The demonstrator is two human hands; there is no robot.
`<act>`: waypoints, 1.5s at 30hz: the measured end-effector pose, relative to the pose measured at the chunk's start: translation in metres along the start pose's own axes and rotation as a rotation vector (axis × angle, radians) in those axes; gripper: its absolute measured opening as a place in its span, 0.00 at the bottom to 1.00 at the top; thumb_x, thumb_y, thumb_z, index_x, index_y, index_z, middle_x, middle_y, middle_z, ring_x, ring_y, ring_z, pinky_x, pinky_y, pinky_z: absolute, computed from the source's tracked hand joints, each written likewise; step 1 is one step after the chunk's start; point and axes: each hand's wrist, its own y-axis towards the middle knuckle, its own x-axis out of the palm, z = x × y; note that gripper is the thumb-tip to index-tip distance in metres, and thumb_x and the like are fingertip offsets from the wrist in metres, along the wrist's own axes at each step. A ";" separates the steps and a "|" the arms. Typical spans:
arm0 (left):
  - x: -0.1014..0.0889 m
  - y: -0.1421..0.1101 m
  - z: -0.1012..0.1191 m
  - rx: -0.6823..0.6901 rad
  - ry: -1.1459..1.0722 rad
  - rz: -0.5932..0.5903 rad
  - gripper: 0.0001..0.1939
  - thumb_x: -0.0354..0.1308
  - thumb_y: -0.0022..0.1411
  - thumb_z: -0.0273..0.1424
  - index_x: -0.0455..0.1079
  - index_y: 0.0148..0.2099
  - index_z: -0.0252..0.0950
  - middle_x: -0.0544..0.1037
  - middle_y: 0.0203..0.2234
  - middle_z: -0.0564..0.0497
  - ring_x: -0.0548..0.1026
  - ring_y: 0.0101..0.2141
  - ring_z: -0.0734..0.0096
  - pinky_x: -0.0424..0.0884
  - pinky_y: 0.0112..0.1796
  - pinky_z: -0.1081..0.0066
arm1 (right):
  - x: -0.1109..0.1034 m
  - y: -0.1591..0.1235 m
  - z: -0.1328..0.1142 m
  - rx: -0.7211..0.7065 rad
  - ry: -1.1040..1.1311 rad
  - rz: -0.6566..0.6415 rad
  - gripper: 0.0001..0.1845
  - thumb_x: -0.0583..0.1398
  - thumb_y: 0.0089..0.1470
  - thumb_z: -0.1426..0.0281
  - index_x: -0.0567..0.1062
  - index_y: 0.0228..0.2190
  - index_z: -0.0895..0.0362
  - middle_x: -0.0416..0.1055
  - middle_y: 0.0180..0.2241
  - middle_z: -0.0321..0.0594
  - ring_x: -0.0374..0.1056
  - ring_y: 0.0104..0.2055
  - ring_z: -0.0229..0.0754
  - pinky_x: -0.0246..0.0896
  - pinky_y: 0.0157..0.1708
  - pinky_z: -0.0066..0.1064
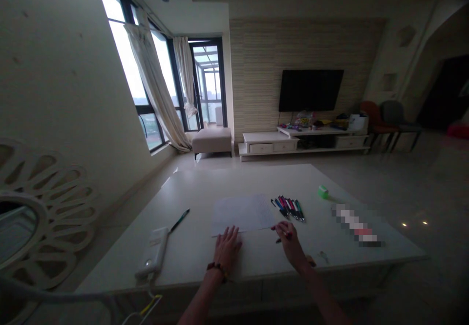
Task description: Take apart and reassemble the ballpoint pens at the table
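My left hand (227, 248) lies flat with its fingers spread, fingertips on the near edge of a white sheet of paper (238, 212). A beaded bracelet (219, 267) circles that wrist. My right hand (290, 242) is closed around a slim reddish pen (287, 235) by the sheet's near right corner. The fingers hide much of the pen, and I cannot tell whether its tip touches the paper. Just beyond this hand, several pens (289, 207) in mixed colours lie side by side, right of the sheet.
On the white table (190, 266) a dark pen (179, 220) lies at left, beside a white power strip (153, 252) with a cable. A light green object (323, 191) and a blurred-out item (357, 225) are at right. Small items lie near the front edge.
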 end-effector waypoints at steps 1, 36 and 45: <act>0.003 0.001 -0.006 -0.004 0.072 -0.004 0.23 0.42 0.62 0.35 0.56 0.59 0.38 0.62 0.56 0.44 0.57 0.57 0.59 0.50 0.55 0.50 | -0.002 0.004 -0.004 0.019 0.063 0.011 0.22 0.57 0.46 0.50 0.71 0.28 0.57 0.69 0.29 0.42 0.64 0.32 0.43 0.57 0.30 0.31; 0.019 0.010 -0.022 0.062 0.131 0.125 0.18 0.45 0.61 0.33 0.64 0.53 0.45 0.66 0.53 0.49 0.60 0.54 0.62 0.53 0.54 0.54 | 0.061 0.168 0.000 0.351 0.471 -0.291 0.26 0.47 0.55 0.53 0.70 0.22 0.60 0.62 0.12 0.36 0.59 0.16 0.34 0.54 0.18 0.24; 0.016 0.011 -0.020 0.054 0.133 0.103 0.19 0.44 0.61 0.34 0.64 0.53 0.44 0.65 0.53 0.49 0.59 0.54 0.61 0.53 0.54 0.54 | 0.102 0.187 0.063 0.223 0.143 -0.263 0.16 0.54 0.48 0.58 0.69 0.25 0.59 0.66 0.16 0.34 0.61 0.17 0.33 0.52 0.15 0.21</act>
